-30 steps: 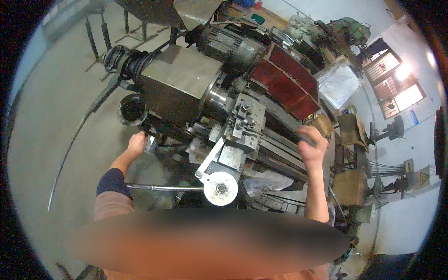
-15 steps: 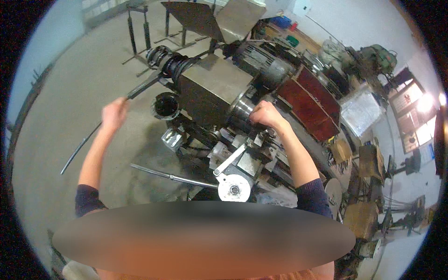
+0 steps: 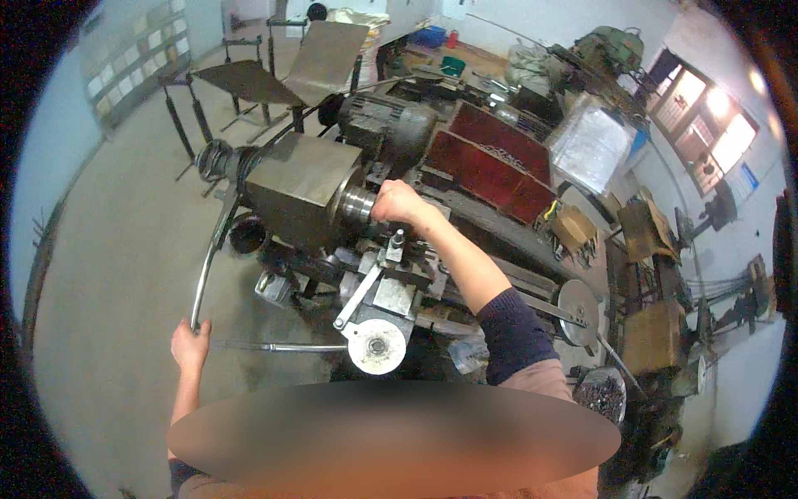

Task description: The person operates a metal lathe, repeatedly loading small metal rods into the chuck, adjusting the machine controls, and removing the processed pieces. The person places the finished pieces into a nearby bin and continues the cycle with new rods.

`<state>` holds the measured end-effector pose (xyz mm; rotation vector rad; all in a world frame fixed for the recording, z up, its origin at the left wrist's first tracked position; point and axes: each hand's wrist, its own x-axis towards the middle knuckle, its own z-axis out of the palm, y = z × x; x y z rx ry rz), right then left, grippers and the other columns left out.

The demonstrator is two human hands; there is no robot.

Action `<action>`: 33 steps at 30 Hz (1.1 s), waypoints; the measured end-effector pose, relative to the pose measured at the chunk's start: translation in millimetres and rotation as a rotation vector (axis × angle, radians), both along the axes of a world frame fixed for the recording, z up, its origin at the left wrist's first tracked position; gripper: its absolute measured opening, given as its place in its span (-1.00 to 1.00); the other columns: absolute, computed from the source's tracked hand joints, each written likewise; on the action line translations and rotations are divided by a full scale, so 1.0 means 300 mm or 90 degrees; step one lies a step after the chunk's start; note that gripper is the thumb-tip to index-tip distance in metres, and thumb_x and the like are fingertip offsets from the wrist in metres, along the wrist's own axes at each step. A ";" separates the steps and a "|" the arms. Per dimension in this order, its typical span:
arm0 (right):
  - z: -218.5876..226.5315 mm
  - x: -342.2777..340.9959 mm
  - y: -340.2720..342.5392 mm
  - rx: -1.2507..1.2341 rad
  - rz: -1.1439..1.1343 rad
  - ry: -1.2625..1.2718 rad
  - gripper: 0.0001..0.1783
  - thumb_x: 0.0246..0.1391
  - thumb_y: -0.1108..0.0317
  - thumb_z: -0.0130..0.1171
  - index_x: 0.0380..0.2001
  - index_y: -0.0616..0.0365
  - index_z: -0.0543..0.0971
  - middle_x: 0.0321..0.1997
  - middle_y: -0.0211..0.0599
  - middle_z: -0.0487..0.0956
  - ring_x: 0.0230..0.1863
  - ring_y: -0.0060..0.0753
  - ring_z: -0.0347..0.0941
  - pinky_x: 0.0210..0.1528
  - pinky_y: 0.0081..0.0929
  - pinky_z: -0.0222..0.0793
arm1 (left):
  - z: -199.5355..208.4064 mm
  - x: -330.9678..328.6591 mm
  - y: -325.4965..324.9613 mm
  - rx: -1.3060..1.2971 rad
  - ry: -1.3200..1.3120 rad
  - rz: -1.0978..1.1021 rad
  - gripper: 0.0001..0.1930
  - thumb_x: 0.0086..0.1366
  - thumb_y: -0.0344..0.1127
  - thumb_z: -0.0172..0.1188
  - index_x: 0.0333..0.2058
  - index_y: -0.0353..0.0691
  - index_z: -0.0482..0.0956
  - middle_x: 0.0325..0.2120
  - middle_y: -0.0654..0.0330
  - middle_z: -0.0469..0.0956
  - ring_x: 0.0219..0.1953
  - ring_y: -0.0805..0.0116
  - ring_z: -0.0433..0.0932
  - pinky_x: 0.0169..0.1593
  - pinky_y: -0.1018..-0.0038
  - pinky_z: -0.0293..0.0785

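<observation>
My left hand (image 3: 190,343) is closed around the near end of a long metal lever (image 3: 204,270). The lever runs up to the left end of the lathe's grey headstock box (image 3: 303,170). My right hand (image 3: 397,202) is closed at the front of the shiny round spindle nose (image 3: 358,205). What its fingers grip there is hidden. Just in front of that hand stands the tool post (image 3: 396,248) on the carriage. Nearer to me are a white round dial (image 3: 376,346) with a crank arm (image 3: 359,296) and a horizontal handle bar (image 3: 287,347).
Behind the headstock sits a ribbed motor (image 3: 386,121). A dark red tray (image 3: 490,166) lies beyond the lathe bed, with a cardboard box (image 3: 573,229) to its right. Metal stands (image 3: 187,125) occupy the far left floor. A bowl of shavings (image 3: 602,394) is at lower right.
My left hand has come toward me, from partway along the lever to its near end, and the lever has swung toward me. My right hand stays at the spindle nose. The view has shifted.
</observation>
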<state>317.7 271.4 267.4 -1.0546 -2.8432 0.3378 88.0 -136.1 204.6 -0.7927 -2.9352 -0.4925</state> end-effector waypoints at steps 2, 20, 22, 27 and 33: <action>0.039 0.041 0.001 0.031 -0.057 0.048 -0.73 -0.50 0.25 0.09 -0.68 0.24 0.55 -0.56 0.02 0.50 -0.45 -0.06 0.48 -0.33 -0.36 0.42 | 0.023 -0.035 0.000 -0.030 -0.073 -0.044 -0.60 -0.05 -0.05 0.20 -0.56 -0.37 0.43 -0.54 -0.11 0.48 -0.43 -0.06 0.47 -0.33 0.18 0.38; -0.017 1.539 -0.329 0.126 -0.512 0.360 -0.65 -0.37 0.31 0.07 -0.38 0.13 0.58 -0.41 -0.19 0.55 -0.35 -0.34 0.48 -0.25 -0.55 0.35 | -0.202 -0.391 0.116 0.278 -0.587 -0.197 -0.68 0.12 -0.17 0.15 -0.37 -0.38 0.43 -0.76 0.22 0.33 -0.77 0.43 0.34 -0.67 0.46 0.39; -0.182 1.742 -0.509 0.139 -0.648 0.262 -0.71 -0.31 0.29 0.08 -0.44 0.16 0.58 -0.53 -0.17 0.54 -0.46 -0.33 0.48 -0.33 -0.51 0.36 | -0.226 -0.429 0.124 0.218 -0.588 -0.188 -0.65 0.11 -0.14 0.16 -0.33 -0.36 0.43 -0.76 0.21 0.33 -0.77 0.44 0.32 -0.66 0.45 0.39; -0.655 1.945 -0.983 -0.008 -0.825 0.055 -0.78 -0.33 0.23 0.13 -0.60 0.14 0.56 -0.50 -0.11 0.54 -0.40 -0.04 0.47 -0.30 -0.25 0.40 | -0.262 -0.505 0.123 0.202 -0.568 -0.151 -0.64 0.12 -0.10 0.15 -0.29 -0.29 0.42 -0.78 0.27 0.27 -0.81 0.44 0.24 -0.68 0.42 0.35; -0.948 1.880 -1.118 -0.249 -0.895 -0.088 -0.78 -0.35 0.31 0.07 -0.52 0.13 0.56 -0.44 -0.05 0.52 -0.31 0.01 0.44 -0.21 -0.26 0.37 | -0.241 -0.510 0.108 0.196 -0.544 -0.141 -0.66 0.12 -0.11 0.16 -0.30 -0.28 0.45 -0.80 0.27 0.27 -0.83 0.48 0.19 -0.71 0.47 0.25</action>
